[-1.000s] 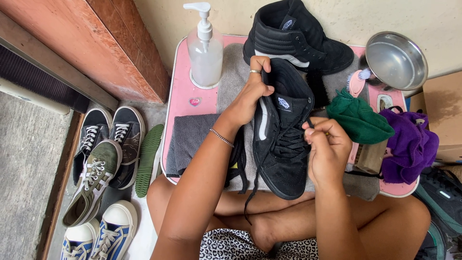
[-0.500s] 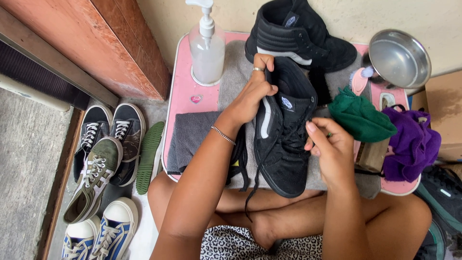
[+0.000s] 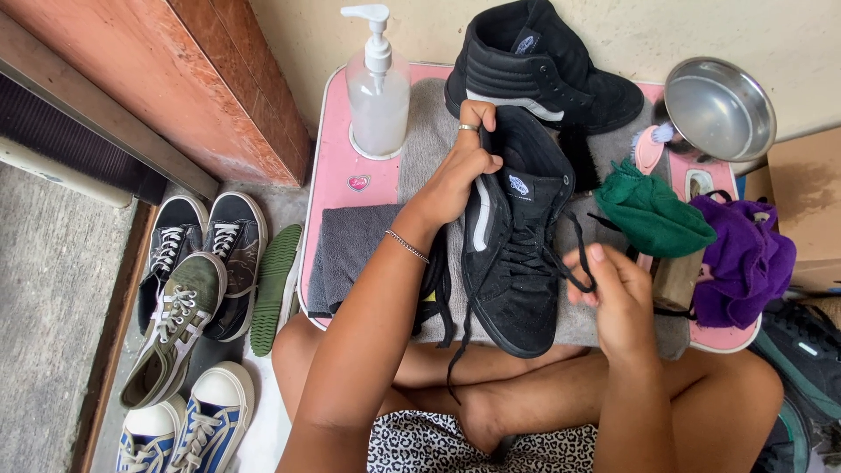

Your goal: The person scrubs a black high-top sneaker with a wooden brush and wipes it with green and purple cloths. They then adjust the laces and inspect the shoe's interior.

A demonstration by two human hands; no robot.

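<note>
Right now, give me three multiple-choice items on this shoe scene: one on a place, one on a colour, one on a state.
1. Where does the pump bottle stand?
A. on the pink tray
B. on the floor
C. in the metal bowl

2. What colour is the cloth next to the purple one?
A. yellow
B. green
C. white

3. How is the held black shoe laced?
A. fully tied
B. no lace
C. lace loose, being pulled

Answers: 1 A, it sits at the tray's far left corner. 2 B, green against purple. 3 C, the right hand pinches the lace while the left hand grips the shoe's collar.
</note>
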